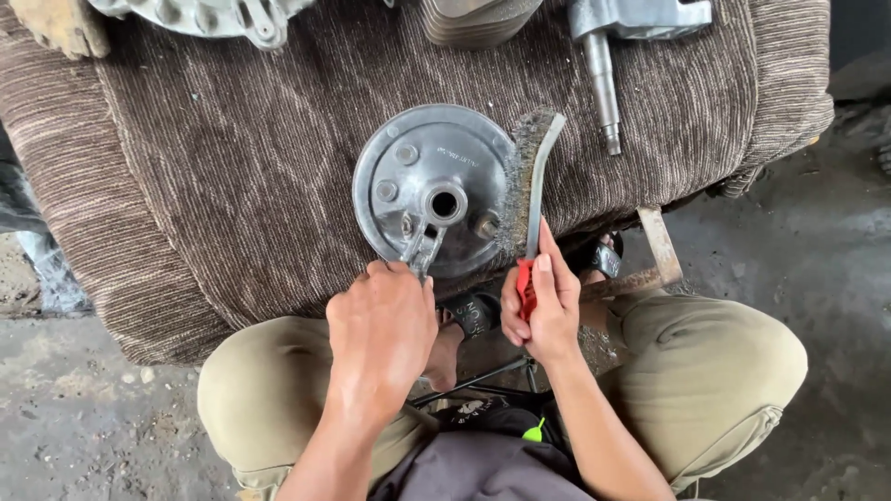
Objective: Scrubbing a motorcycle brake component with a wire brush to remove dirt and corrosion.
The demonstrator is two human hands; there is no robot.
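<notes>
A round grey metal plate (418, 176) with a centre hole and several bolts lies on a brown ribbed cloth (232, 167). My left hand (380, 334) grips the small lever arm at the plate's near edge. My right hand (548, 301) holds a wire brush (531, 176) by its red handle. The brush's bristles rest against the plate's right rim.
At the cloth's far edge lie a finned metal part (209, 14), a ribbed cylinder (473, 19) and a part with a steel shaft (603, 83). A rusty metal frame (654, 255) sticks out under the cloth. My knees in khaki trousers flank the concrete floor (817, 241).
</notes>
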